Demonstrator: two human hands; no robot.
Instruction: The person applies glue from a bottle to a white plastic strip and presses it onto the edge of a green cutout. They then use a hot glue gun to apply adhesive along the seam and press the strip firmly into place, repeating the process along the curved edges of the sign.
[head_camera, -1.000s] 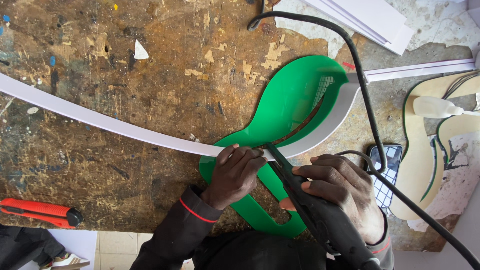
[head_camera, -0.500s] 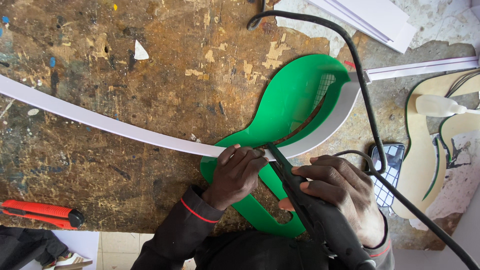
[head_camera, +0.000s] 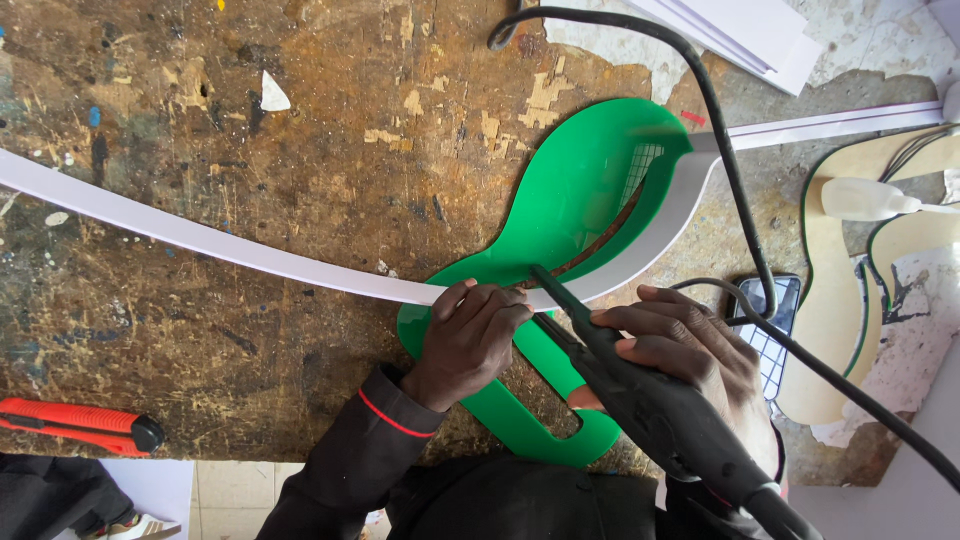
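Left hand (head_camera: 470, 340) stays pressed flat, fingers together, pinning the white strip (head_camera: 200, 240) against the green shaped panel (head_camera: 570, 200) on the workbench (head_camera: 300, 120). Right hand (head_camera: 680, 360) stays clamped on the black corded tool (head_camera: 640, 400), tip at the strip-panel seam. Almost no shift since a second ago; same spot being worked.

My left hand (head_camera: 470, 340) presses a long white plastic strip (head_camera: 200, 240) against a bright green curved plastic cutout (head_camera: 580, 190), which has a small white grid patch, possibly mesh. My right hand (head_camera: 680, 350) grips a black corded heating tool (head_camera: 640, 400). My sleeve is black with a thin red stripe. The worn wooden bench (head_camera: 330, 120) is mottled brown with pale flecks. A red and black utility knife (head_camera: 75, 425) lies at the left.
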